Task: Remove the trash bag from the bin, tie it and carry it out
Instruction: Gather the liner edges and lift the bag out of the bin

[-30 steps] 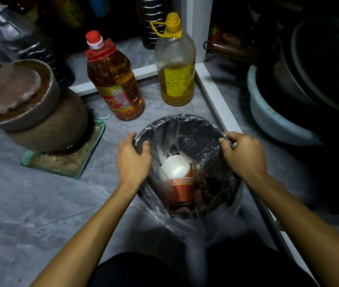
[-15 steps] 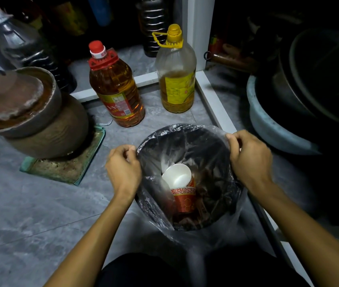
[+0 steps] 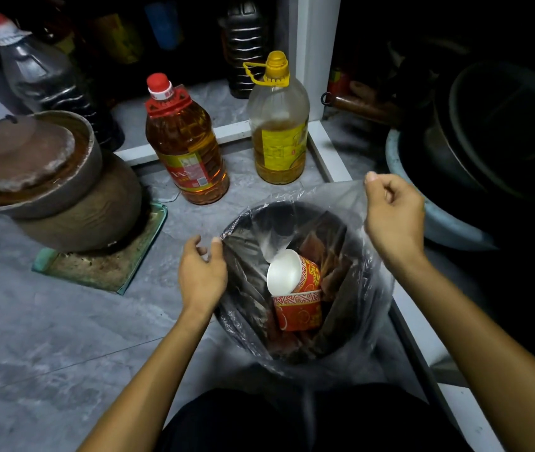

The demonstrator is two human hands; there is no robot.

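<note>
Both hands have pulled the clear trash bag's (image 3: 334, 203) edge up off the bin (image 3: 253, 220) rim since half a second ago, when they still gripped it at rim level. Right hand (image 3: 393, 213) is raised at the far right of the bin, fist closed on a lifted sheet of the plastic; left hand (image 3: 202, 272), at the bin's left side, pinches the bag's edge between thumb and fingertips. Bin and bag stand on the grey tiled floor (image 3: 47, 337), just near of two cooking-oil bottles. Inside the bag lie two red patterned paper cups (image 3: 295, 295), the upper one tipped to show its white inside, among dark brown scraps. Farther back, a red-capped oil bottle (image 3: 187, 141) is nearly full of amber oil; its red and yellow label is too blurred to read. Right of it, a yellow-capped bottle (image 3: 277, 125) with a yellow label is about half full. At left, a lidded brown clay jar (image 3: 54, 184) sits on a green tray (image 3: 106, 265).
</note>
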